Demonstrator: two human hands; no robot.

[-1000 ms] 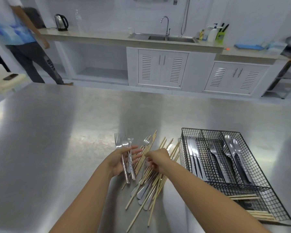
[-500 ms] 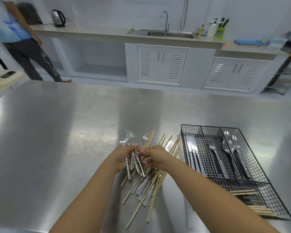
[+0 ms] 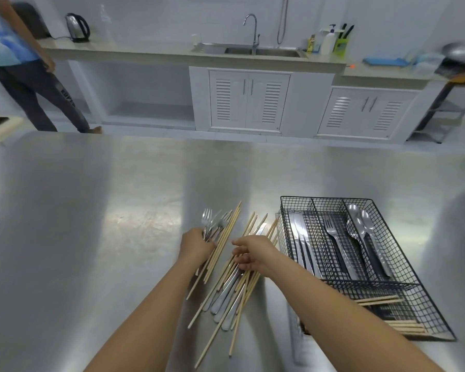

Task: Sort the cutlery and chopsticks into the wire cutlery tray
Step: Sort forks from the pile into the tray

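Gathering step: the left hand [image 3: 196,244] has its fingers wrapped around a bundle of forks [image 3: 211,221] at frame centre, the right hand [image 3: 255,255] reaches with fingers spread into the loose pile [image 3: 226,285] on the counter [image 3: 91,237]; next, probably transfer the forks to the wire cutlery tray's [image 3: 427,304] middle compartment at lower right.

Brushed steel, bare wood and black wire are seen across the lower half of the frame.

The table [image 3: 91,224] is shown as brushed stainless steel, satin rather than mirror-bright, with soft smeared reflections. At lower centre the chopsticks [image 3: 220,280] are seen as pale, matt, unvarnished wood, mixed with polished metal cutlery handles [image 3: 226,294]. Shiny metal forks [image 3: 208,220] are gripped in the bare left hand [image 3: 196,247]. At lower right the wire cutlery tray [image 3: 427,304] is made of matt black coated mesh, in which glossy steel spoons [image 3: 360,224] and knives [image 3: 298,232] are laid.
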